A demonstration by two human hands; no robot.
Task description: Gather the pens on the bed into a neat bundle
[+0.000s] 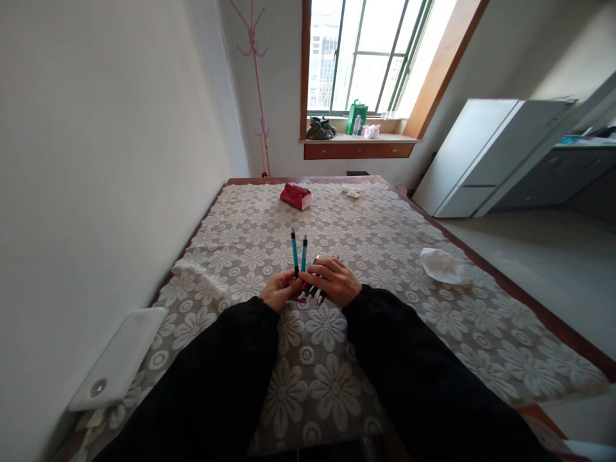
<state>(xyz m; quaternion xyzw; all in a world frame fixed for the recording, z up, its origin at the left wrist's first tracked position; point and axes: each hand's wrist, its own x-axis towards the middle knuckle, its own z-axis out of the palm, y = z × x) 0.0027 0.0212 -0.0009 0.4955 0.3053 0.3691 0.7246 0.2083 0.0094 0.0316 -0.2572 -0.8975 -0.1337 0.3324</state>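
My left hand (280, 290) is closed around the lower part of a blue pen (295, 250) with black ends, which stands upright. A second, slightly shorter blue pen (304, 253) stands close beside it, and fingers of both hands meet at its lower end. My right hand (335, 281) curls over several dark pens (312, 292), some with white or red parts, which slant out beneath its fingers. Whether these pens rest on the tablecloth or are lifted in the hand, I cannot tell. The right hand's palm is hidden.
A lace tablecloth (332, 385) with a flower pattern covers the table. Toward the far end are a red packet (296, 196) and a crumpled pale piece (351, 192). A white crumpled tissue or bag (443, 265) lies right, a white rounded device (120, 359) left against the wall.
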